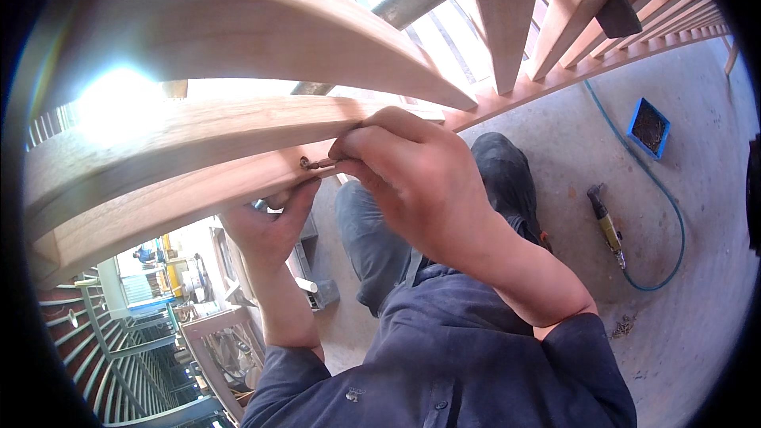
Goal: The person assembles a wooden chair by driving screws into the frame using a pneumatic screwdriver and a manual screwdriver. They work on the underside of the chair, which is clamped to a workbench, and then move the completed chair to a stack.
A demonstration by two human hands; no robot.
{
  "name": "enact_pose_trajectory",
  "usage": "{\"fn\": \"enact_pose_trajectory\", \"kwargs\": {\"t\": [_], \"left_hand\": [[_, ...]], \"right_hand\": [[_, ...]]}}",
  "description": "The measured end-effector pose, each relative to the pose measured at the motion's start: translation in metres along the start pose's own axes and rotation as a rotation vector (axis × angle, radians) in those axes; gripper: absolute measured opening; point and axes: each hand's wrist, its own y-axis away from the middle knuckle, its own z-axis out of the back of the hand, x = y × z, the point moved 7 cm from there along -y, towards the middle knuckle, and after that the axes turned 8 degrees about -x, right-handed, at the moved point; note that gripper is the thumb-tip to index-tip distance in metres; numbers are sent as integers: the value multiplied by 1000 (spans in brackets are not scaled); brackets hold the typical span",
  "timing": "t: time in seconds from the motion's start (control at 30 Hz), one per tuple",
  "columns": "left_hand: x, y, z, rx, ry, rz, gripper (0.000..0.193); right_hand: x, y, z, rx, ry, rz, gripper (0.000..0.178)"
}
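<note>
Pinching a thin, reddish-brown metal rod [323,164] between thumb and fingertips, the right hand [420,170] is drawn in narrow, its knuckles beside the upper wooden bar. The rod's far end meets a dark round hole [304,162] in the side of a pale, straight-grained wooden rail [230,180] – gripping so close to the hole probably gives finer control over the tip.

The left hand [271,226] is turned up under that same rail, thumb at its lower edge, perhaps to steady the wood from below. A small, shiny silver metal part [260,205] shows beside its fingers; the rail hides too much to tell whether the hand holds it.

Just above runs a second, thicker pale wooden bar [206,127], and over that a broad, curved wooden slat [261,28]. Two knees in dark grey trousers [503,174] are bent below the work, likely keeping the body close to it.

Farther right, on the grey concrete floor [547,139], lie a yellow-and-black handheld tool [607,226] joined to a thin teal hose [682,234] and a blue rectangular tray [644,147] of small dark pieces – both apart from the knees, perhaps for kneeling room.
</note>
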Motion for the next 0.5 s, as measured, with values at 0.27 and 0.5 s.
{"fn": "enact_pose_trajectory", "kwargs": {"t": [0.27,0.5], "left_hand": [[-1,1,1,-13,8,17,60],[10,3,0,49,-82,119,57]], "right_hand": [[5,-1,-3,54,99,-13,13],[29,23,-7,34,167,190,25]]}}
